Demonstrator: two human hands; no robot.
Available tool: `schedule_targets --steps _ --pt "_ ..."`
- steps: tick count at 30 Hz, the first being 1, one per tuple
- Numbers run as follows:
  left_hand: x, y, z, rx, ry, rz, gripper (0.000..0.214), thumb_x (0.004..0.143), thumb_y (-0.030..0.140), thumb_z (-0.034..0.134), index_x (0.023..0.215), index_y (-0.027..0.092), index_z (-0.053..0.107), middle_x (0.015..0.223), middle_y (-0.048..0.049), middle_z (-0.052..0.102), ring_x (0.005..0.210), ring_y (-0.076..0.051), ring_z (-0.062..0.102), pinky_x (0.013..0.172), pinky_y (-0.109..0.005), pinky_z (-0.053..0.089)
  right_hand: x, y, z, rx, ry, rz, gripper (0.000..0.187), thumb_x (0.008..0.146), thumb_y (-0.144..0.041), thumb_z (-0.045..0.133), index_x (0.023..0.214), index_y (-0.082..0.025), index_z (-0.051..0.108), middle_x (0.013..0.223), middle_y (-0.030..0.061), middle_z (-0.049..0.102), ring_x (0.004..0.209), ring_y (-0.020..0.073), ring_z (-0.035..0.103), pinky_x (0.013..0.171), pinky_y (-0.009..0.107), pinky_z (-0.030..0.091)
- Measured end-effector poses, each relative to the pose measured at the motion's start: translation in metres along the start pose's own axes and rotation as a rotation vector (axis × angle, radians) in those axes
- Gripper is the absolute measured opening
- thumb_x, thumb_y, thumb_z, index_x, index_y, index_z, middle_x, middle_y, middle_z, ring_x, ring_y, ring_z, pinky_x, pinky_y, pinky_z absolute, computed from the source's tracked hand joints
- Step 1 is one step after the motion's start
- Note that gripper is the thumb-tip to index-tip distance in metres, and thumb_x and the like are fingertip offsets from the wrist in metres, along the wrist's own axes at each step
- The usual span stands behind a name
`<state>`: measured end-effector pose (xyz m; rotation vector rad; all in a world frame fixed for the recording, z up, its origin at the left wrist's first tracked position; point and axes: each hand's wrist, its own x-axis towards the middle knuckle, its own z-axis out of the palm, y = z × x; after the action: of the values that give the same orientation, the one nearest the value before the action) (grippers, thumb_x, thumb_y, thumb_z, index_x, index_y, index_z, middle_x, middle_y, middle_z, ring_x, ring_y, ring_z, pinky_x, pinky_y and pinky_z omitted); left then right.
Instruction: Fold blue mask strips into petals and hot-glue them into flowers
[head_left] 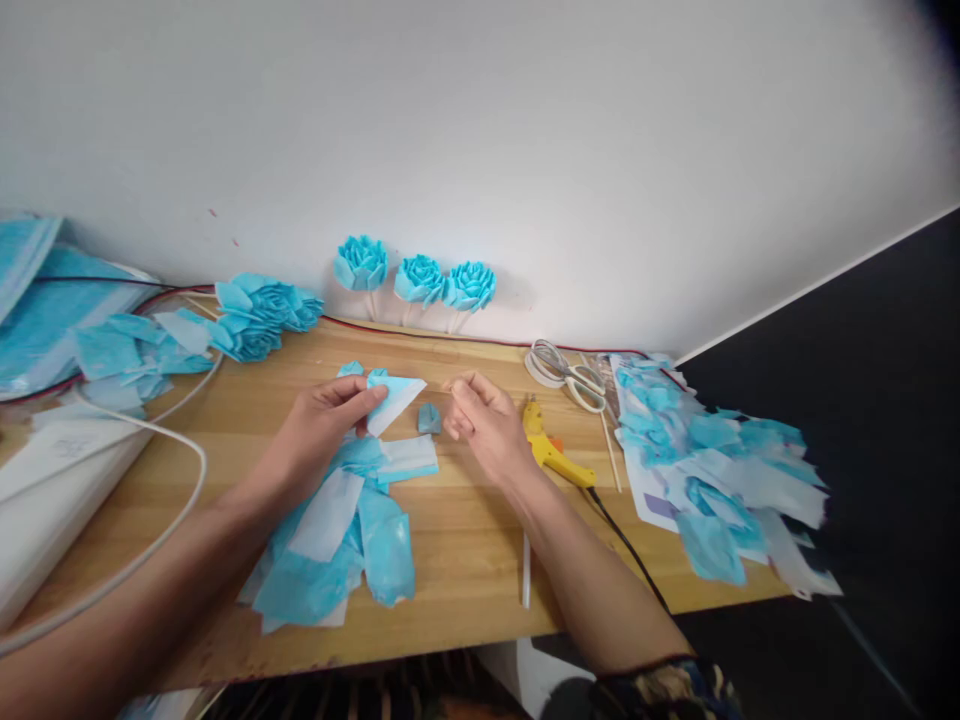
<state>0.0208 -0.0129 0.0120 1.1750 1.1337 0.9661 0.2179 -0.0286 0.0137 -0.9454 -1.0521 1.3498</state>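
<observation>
My left hand (326,420) pinches a folded blue-and-white paper piece (394,395) above a pile of blue and white paper strips (337,540) on the wooden table (465,560). My right hand (484,420) hovers beside it, fingers curled together in a pinch on something too small to make out. A small blue folded bit (430,418) lies on the table between the two hands. A yellow glue gun (553,452) lies just right of my right hand.
Three blue paper roses (420,278) lean against the wall, more roses (262,312) at the left. Scissors (566,372), thin sticks (609,450), a heap of blue scraps (712,470) at the right, a white cable (172,440), a white stick (526,575).
</observation>
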Motion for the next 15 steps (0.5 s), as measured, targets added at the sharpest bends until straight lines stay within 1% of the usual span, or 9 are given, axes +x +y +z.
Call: schedule_targets --steps 6,10,13,15 --pt "-0.0007 0.0033 0.0025 -0.011 0.031 -0.018 0.046 0.073 0.055 0.075 0.058 0.018 0.052 0.055 0.0037 0.048 0.051 -0.009 0.041 0.046 -0.02 0.032 -0.0001 0.0027 -0.0007 -0.01 -0.012 0.013 0.027 0.088 -0.045 0.065 0.079 -0.019 0.062 0.05 -0.0097 0.036 0.046 0.007 0.032 0.051 0.022 0.036" --pt "0.0004 0.0017 0.0017 -0.03 0.033 -0.01 0.045 0.072 0.055 0.075 0.058 0.018 0.053 0.056 0.0034 0.048 0.052 -0.009 0.041 0.047 -0.02 0.033 -0.0007 0.0038 -0.0004 -0.055 -0.019 -0.003 0.027 0.091 -0.045 0.06 0.08 -0.02 0.062 0.05 -0.0089 0.04 0.047 0.0079 0.037 0.053 0.023 0.038" --pt "0.0015 0.0 0.0008 -0.021 0.037 -0.003 0.045 0.074 0.054 0.074 0.059 0.018 0.054 0.056 0.0035 0.048 0.052 -0.009 0.041 0.047 -0.02 0.033 -0.0002 0.0047 -0.0001 -0.071 -0.023 -0.03 0.023 0.092 -0.04 0.057 0.091 -0.019 0.066 0.058 -0.0059 0.05 0.055 0.0094 0.047 0.06 0.025 0.044" --pt "0.0022 -0.0011 0.0003 -0.017 0.044 -0.001 0.044 0.074 0.054 0.074 0.059 0.018 0.054 0.056 0.0036 0.048 0.052 -0.009 0.041 0.047 -0.02 0.033 0.0005 0.0052 -0.0002 -0.052 -0.029 -0.041 0.022 0.091 -0.035 0.055 0.102 -0.021 0.067 0.073 -0.0024 0.06 0.065 0.011 0.056 0.067 0.026 0.047"
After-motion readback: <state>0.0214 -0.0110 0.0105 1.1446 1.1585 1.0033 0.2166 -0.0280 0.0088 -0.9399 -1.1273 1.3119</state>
